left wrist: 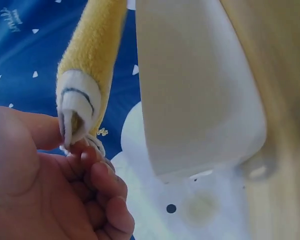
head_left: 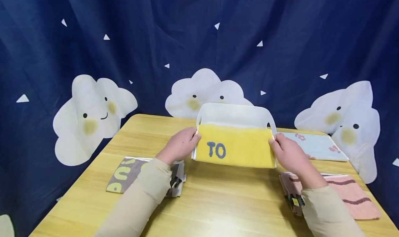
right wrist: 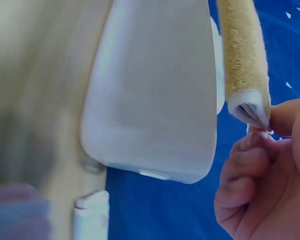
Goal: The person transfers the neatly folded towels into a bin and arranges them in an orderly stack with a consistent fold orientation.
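Note:
A folded yellow towel with "TO" in blue letters is stretched between both hands, raised off the table. My left hand pinches its left end between thumb and fingers; my right hand pinches the right end. Behind the towel stands a white plastic bin with handle holes, its lower part hidden in the head view. Both wrist views show a gap between the towel and the bin's wall, with rolled white edges at the pinched ends.
On the wooden table lie a grey towel with yellow-green shapes at left, partly behind the left sleeve, a pink striped towel at right, and a pale blue flowered towel at back right. A dark blue curtain hangs behind.

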Demonstrator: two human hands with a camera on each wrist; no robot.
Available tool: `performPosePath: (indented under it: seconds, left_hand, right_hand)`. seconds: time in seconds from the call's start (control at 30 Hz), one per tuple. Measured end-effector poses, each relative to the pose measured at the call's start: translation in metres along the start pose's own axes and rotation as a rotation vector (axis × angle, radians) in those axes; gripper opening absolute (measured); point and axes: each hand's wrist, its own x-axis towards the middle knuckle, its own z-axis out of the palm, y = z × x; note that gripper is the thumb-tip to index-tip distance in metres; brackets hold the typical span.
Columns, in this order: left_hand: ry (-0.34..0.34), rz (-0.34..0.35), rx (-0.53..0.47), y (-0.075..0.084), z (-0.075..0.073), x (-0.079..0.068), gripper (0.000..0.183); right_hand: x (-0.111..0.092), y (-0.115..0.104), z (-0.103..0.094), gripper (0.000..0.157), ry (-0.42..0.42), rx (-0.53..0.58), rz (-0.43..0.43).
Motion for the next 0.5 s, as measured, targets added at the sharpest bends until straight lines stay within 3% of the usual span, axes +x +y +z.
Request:
performPosePath:
  seconds: [0.17,0.37,0.5]
  left_hand:
    - [-0.043,0.006,0.097,0.003,-0.010,0.033,0.032]
    - [-0.091,-0.012,0.107,0.003,-0.014,0.063,0.033]
    - [-0.089,-0.016,0.133,0.000,-0.012,0.082,0.033]
  right_hand:
    - [0.029,0.001,-0.015,0.035,-0.017,-0.036,0.042]
    - [0.056,0.010,-0.020,0.039,-0.090,-0.051,0.109]
    - [0.069,0.014,-0.020,0.039,-0.112,-0.051,0.134]
